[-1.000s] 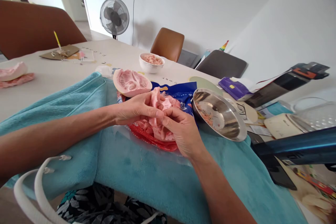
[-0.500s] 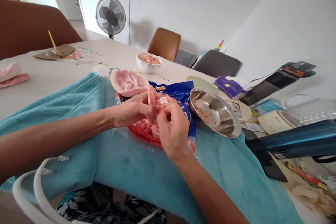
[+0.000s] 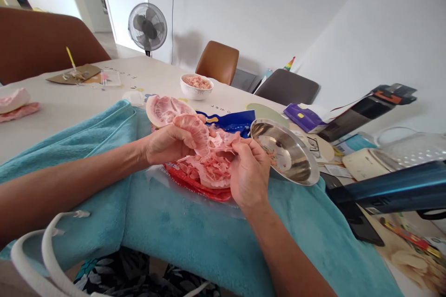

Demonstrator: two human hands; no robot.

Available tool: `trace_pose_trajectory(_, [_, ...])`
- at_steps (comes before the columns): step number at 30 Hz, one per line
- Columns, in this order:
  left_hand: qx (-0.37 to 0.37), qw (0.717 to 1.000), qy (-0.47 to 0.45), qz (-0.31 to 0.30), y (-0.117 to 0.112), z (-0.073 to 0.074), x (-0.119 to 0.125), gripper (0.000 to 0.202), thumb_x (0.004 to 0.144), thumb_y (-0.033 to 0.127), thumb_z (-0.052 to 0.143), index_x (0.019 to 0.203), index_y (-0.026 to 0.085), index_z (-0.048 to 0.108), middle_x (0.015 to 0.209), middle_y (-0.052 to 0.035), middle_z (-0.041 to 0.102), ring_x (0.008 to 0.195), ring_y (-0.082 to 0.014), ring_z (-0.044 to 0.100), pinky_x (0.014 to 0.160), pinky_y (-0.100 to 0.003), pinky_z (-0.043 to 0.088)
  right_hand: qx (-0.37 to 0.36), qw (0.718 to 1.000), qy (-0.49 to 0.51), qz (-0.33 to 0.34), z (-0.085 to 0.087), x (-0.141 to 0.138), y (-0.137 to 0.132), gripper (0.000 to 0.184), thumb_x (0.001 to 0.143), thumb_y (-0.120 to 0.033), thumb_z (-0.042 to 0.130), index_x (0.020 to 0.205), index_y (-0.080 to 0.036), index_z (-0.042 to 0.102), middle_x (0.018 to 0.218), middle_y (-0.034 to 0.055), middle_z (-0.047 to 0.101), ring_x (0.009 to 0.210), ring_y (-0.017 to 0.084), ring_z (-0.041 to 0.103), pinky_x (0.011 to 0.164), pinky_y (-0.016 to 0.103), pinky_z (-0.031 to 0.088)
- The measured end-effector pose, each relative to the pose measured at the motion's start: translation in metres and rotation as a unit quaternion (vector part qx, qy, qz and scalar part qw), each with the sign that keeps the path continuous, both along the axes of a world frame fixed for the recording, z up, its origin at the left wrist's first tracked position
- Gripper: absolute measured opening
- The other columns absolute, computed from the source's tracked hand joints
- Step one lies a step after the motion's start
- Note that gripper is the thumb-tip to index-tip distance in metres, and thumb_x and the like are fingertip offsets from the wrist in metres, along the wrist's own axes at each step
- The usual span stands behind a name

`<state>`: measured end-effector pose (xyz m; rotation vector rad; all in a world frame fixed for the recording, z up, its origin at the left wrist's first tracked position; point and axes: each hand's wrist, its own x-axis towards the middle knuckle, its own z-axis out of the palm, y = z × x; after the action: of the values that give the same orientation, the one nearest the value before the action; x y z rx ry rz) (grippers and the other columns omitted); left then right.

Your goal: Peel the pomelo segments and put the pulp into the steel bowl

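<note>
My left hand (image 3: 170,144) is closed around a pink pomelo segment (image 3: 193,132), thumb on its near side. Pinched in the fingers of my right hand (image 3: 251,167) is pale pomelo membrane (image 3: 228,139), pulled out to the right of the segment. Below both hands, peel and torn membrane scraps (image 3: 205,169) lie on a red and blue plastic bag (image 3: 232,120). Behind my left hand rests a piece of thick pomelo rind (image 3: 163,107), its hollow side showing. A steel bowl (image 3: 303,167) with a few bits inside tilts just right of my right hand.
A white bowl of pomelo flesh (image 3: 197,82) stands farther back. A turquoise towel (image 3: 181,227) covers the near table edge. To the right are a purple packet (image 3: 303,118), a blue cylinder (image 3: 404,188) and a dark phone-like slab (image 3: 365,227). More rind (image 3: 16,102) lies far left.
My right hand has moved right, away from my left, drawing the membrane off the segment. The segment now shows its broad side in my left hand. The view has tipped slightly upward.
</note>
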<state>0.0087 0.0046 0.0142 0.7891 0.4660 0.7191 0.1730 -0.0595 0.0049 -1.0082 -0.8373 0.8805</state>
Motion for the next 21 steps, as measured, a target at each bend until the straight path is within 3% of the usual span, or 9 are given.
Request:
trace_pose_trajectory(4, [-0.021,1.0,0.004,0.001,0.001,-0.003,0.001,0.042,0.056,-0.006,0.061,0.091,0.016,0.067,0.074,0.0016,0.067,0.067,-0.0119,0.066,0.065,-0.022,0.056,-0.029,0.994,0.044,0.098,0.003,0.003,-0.001,0.016,0.072,-0.026,0.063,0.062,-0.021,0.053,0.062,-0.0026,0.058,0.057,0.011,0.055,0.05,0.024,0.05])
trace_pose_trajectory(8, [0.026,0.999,0.028,0.0,-0.002,-0.006,0.003,0.038,0.057,-0.003,0.064,0.091,0.014,0.065,0.077,-0.0013,0.07,0.07,-0.0147,0.068,0.063,-0.023,0.056,-0.038,0.986,0.049,0.157,0.007,0.002,-0.004,0.018,0.074,-0.023,0.062,0.061,-0.02,0.05,0.055,-0.0042,0.055,0.045,0.008,0.047,0.038,0.019,0.038])
trace_pose_trajectory(12, [0.118,0.992,0.047,0.025,0.0,-0.007,0.001,0.036,0.055,-0.004,0.061,0.086,0.014,0.063,0.073,-0.0018,0.07,0.068,-0.0148,0.067,0.06,-0.022,0.055,-0.025,0.992,0.009,0.122,0.015,0.005,-0.009,0.019,0.074,-0.017,0.061,0.059,-0.02,0.049,0.049,-0.0062,0.051,0.041,0.007,0.045,0.037,0.019,0.036])
trace_pose_trajectory(16, [0.072,0.997,0.03,-0.001,0.006,-0.005,-0.004,0.034,0.059,-0.003,0.06,0.088,0.015,0.062,0.079,-0.0017,0.072,0.061,-0.013,0.066,0.052,-0.02,0.053,0.017,0.994,-0.084,0.064,0.019,0.017,-0.009,0.018,0.079,-0.02,0.061,0.064,-0.02,0.052,0.051,-0.0069,0.053,0.041,0.007,0.048,0.041,0.02,0.038])
trace_pose_trajectory(21, [0.064,0.997,-0.03,-0.031,0.007,-0.003,-0.006,0.039,0.061,-0.005,0.056,0.093,0.016,0.063,0.096,-0.003,0.073,0.085,-0.0192,0.073,0.055,-0.02,0.056,-0.021,0.958,-0.28,0.06,0.01,0.024,-0.003,0.016,0.081,-0.022,0.065,0.069,-0.02,0.055,0.055,-0.0067,0.057,0.046,0.008,0.05,0.048,0.022,0.042])
